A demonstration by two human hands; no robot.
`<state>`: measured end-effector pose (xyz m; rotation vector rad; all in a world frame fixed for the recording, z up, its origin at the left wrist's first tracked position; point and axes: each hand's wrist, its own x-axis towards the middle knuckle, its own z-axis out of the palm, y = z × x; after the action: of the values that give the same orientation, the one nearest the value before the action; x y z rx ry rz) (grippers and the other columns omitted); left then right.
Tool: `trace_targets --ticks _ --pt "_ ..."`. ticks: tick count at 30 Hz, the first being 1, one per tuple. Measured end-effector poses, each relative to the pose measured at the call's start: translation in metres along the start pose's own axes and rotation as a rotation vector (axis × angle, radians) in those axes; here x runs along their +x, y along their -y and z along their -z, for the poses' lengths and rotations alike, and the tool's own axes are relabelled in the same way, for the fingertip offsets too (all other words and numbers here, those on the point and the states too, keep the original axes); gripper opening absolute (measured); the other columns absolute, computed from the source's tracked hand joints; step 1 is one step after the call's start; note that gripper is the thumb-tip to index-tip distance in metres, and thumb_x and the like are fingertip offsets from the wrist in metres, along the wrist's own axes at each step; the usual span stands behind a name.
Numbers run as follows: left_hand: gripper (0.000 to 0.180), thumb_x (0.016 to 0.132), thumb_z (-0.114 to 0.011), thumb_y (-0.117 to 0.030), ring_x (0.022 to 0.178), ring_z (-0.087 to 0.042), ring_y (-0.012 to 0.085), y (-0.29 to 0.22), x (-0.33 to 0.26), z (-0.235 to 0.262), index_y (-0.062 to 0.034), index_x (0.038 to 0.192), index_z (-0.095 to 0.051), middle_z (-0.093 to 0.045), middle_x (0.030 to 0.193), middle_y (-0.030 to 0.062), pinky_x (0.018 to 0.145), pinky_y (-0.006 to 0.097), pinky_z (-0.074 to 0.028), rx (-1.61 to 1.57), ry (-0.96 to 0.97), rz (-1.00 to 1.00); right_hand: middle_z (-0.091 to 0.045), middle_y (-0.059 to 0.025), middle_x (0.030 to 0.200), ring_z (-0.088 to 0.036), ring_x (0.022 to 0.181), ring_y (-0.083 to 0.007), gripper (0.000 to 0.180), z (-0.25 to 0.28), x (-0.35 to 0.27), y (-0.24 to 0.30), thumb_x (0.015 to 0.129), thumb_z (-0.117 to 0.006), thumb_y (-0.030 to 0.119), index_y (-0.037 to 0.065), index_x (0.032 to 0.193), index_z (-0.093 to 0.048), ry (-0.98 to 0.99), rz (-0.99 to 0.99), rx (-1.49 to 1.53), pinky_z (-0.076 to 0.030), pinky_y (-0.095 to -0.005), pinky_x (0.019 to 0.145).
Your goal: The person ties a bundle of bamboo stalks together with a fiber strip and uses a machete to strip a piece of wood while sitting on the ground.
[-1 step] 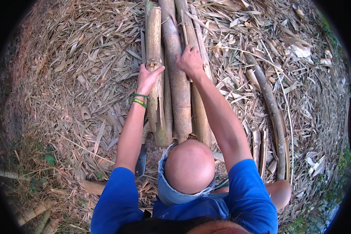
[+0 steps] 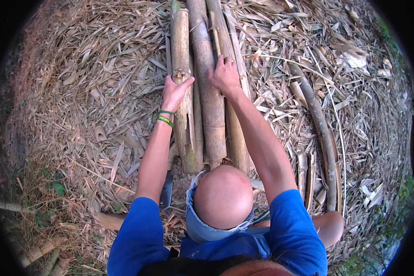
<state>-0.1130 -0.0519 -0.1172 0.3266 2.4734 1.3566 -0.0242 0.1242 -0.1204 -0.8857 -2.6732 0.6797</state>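
My left hand [image 2: 175, 94] is wrapped round a pale bamboo piece [image 2: 181, 41], thumb across its top; its near end is split and jagged. To its right lies a thick brown bamboo pole [image 2: 209, 99], its near end broken beside my knee. My right hand [image 2: 225, 76] is over the right side of that pole, fingers curled at the near end of a thin bamboo strip [image 2: 215, 34]. The fingertips' undersides are hidden. Another bamboo pole [image 2: 237, 138] runs beneath my right forearm.
Dry bamboo leaves [image 2: 110, 55] cover the ground. A curved bamboo pole [image 2: 319, 115] lies to the right, near short split bamboo pieces [image 2: 307, 177]. A dark flat blade [image 2: 166, 191] sits by my left forearm. My bare knee [image 2: 223, 197] rises in front of the poles.
The thin strip at my right hand has shifted slightly and leans a little more to the left. My left hand has hardly moved.
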Motion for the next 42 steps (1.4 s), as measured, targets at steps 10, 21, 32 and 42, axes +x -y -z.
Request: trace_targets --ticks 10,21,32,42 --pt "0.111 0.066 -0.073 -0.076 0.130 -0.041 0.0488 -0.007 0.002 -0.012 -0.0046 0.145 -0.043 -0.035 0.139 0.0346 0.108 0.055 -0.037 0.705 -0.090 -0.012 -0.061 -0.0230 0.121 -0.061 0.111 -0.0387 0.041 0.062 -0.105 -0.118 0.092 -0.062 0.034 0.002 0.117 -0.067 -0.129 0.035 0.299 -0.049 -0.0477 0.098" --pt "0.114 0.072 -0.073 -0.071 0.131 -0.036 0.0452 -0.012 -0.019 -0.028 -0.0034 0.153 -0.030 -0.036 0.141 0.0299 0.107 0.056 -0.033 0.766 -0.266 -0.273 -0.057 -0.0281 0.127 -0.065 0.110 -0.0415 0.045 0.076 -0.372 -0.364 0.078 -0.075 0.026 0.003 0.115 -0.062 0.446 -0.769 -0.341 -0.054 -0.0478 0.092" --pt "0.074 0.079 -0.085 -0.031 0.105 -0.063 0.0223 -0.092 -0.139 -0.088 -0.0040 0.138 -0.050 -0.065 0.111 0.0150 0.096 0.040 -0.050 -0.244 0.408 -0.565 -0.074 -0.0163 0.102 -0.071 0.090 -0.0213 0.039 0.220 -0.149 -0.196 0.091 -0.070 0.022 -0.002 0.121 -0.066 -0.042 -0.171 0.464 -0.055 -0.0350 0.080" --pt "0.077 0.075 -0.083 -0.044 0.095 -0.067 0.0256 -0.139 -0.088 -0.060 0.0047 0.128 -0.053 -0.067 0.102 0.0216 0.086 0.039 -0.056 -0.006 0.120 -0.324 -0.068 -0.0156 0.120 -0.069 0.091 -0.0178 0.059 0.205 -0.077 -0.088 0.091 -0.069 0.044 0.001 0.130 -0.061 -0.112 -0.061 0.798 -0.055 -0.0307 0.078"
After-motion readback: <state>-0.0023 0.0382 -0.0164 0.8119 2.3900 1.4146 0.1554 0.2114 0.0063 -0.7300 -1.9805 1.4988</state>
